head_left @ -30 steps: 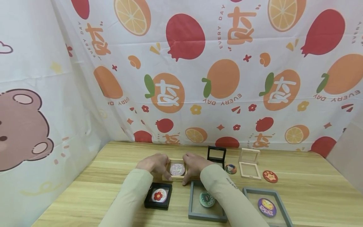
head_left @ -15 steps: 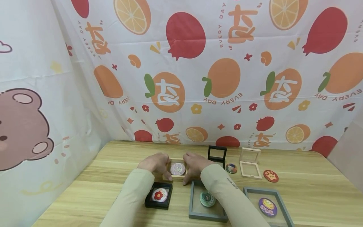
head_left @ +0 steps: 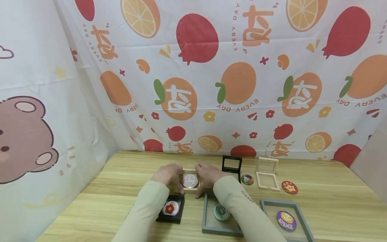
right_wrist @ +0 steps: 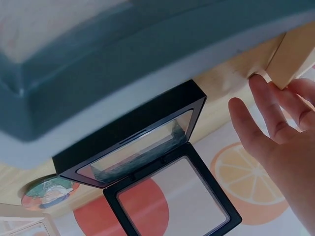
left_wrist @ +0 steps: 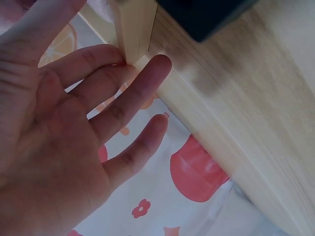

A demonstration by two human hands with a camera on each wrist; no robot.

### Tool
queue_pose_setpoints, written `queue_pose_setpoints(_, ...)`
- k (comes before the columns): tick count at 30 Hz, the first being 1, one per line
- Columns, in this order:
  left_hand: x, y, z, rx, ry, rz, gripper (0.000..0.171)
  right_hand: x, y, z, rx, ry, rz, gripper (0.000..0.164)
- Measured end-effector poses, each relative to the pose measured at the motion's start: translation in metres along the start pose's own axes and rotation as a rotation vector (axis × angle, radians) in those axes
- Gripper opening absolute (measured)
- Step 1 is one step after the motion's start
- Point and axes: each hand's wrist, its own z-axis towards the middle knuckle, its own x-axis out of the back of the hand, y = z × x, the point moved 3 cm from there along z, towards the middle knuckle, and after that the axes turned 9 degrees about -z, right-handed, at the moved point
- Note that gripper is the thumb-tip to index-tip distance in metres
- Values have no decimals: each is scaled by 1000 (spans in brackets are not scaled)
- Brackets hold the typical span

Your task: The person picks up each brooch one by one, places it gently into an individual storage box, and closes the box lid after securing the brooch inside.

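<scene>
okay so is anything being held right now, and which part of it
Yes, the wooden frame around the pale pink badge: the left hand grips its left side, the right hand its right side.

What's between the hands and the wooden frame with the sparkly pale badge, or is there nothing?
Nothing visible: the left hand and right hand touch the wooden frame from either side. The black frame with the flower badge and the gray frame with the green badge lie nearer the person.
</scene>
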Motion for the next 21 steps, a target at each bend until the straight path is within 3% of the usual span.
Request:
queue_pose_setpoints(9,0,-2,2,-22,-53,-13,29,1,-1,-2,-6,1,-11,74)
queue_pose_setpoints(21,-1,-6,0,-27,-40,-35,32,0,-1,-1,7,6,-16,76)
